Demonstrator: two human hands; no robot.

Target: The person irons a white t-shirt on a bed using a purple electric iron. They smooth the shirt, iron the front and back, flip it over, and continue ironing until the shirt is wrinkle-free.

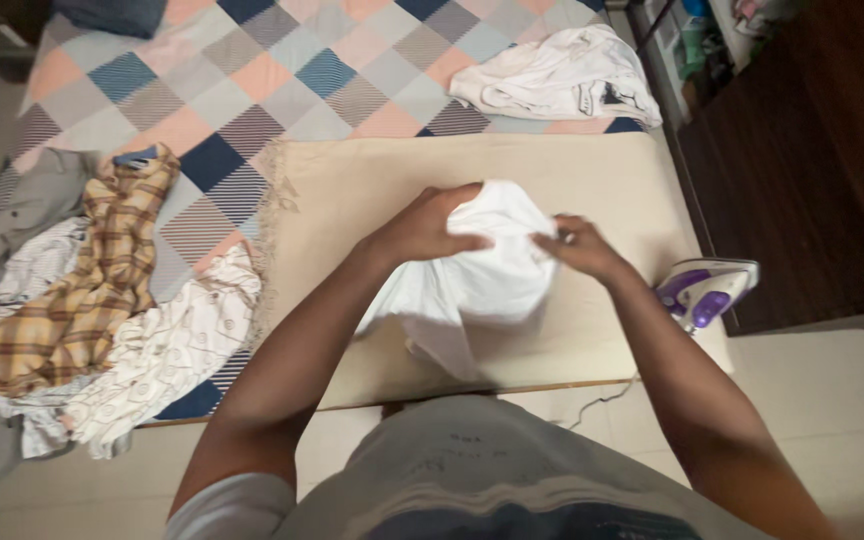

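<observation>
A white garment (482, 285) is bunched up above a beige cloth (372, 190) spread over the near end of a bed. My left hand (430, 225) grips the garment's top left. On the garment's right edge, my right hand (580, 246) pinches the fabric. The lower part of the garment hangs down onto the beige cloth between my forearms.
A purple and white iron (704, 290) stands at the beige cloth's right corner, its cord trailing to the floor. A plaid shirt (92, 280) and pale patterned clothes (167, 350) lie heaped at left on the checked bedspread (282, 70). Another white garment (562, 75) lies farther back. Dark wooden furniture (812, 170) stands right.
</observation>
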